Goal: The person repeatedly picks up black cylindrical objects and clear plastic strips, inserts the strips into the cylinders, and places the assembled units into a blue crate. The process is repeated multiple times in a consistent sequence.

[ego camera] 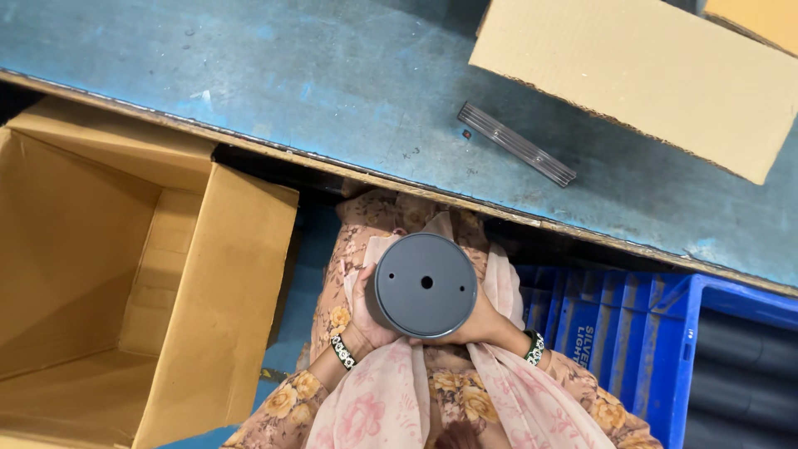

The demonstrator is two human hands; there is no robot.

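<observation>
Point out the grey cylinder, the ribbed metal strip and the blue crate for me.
grey cylinder (426, 284), head view, flat end face beside its centre hole.
ribbed metal strip (516, 144), head view, middle of its length.
blue crate (665, 333), head view, near rim wall.

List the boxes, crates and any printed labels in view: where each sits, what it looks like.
Open cardboard box: lower left, brown, flaps up, nothing visible inside.
Flat cardboard piece: upper right on the blue worktable, tan.
Second cardboard piece: top right corner, cut off by the frame.
Blue plastic crate: lower right, ribbed wall with white lettering, dark cylinders inside.
No screens or signs.
</observation>
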